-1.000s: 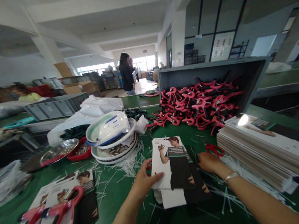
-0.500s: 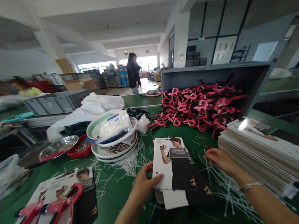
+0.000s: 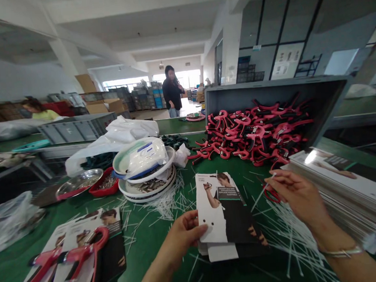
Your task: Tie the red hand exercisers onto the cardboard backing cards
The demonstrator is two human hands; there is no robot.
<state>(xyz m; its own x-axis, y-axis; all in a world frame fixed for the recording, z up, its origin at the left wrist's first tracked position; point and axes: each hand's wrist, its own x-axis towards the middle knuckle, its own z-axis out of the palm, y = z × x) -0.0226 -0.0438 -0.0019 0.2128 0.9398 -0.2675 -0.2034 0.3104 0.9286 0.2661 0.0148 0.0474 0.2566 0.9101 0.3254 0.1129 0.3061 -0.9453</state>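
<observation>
My left hand (image 3: 186, 233) pinches the left edge of a printed backing card (image 3: 211, 208), thumb on its face near two punched holes. More cards lie under it on the green table. My right hand (image 3: 296, 197) holds a thin white cable tie (image 3: 260, 195) between thumb and fingertips, its tail slanting down towards the card. Just beneath that hand lie red-handled scissors (image 3: 270, 193), partly hidden. Loose white cable ties (image 3: 289, 237) are strewn right of the cards. At the left, pink-and-black pruning shears (image 3: 76, 258) rest on similar cards.
A tipped grey crate (image 3: 330, 103) spills pink-and-black shears (image 3: 248, 129) at the back. A tall stack of cards (image 3: 328, 190) stands at the right. Stacked bowls (image 3: 148, 192) with metal parts, a red tray (image 3: 102, 192) and a steel dish (image 3: 70, 189) sit left. A person (image 3: 172, 92) stands beyond.
My right hand has risen from the scattered ties and scissors with one cable tie in its fingers. My left hand still grips the card.
</observation>
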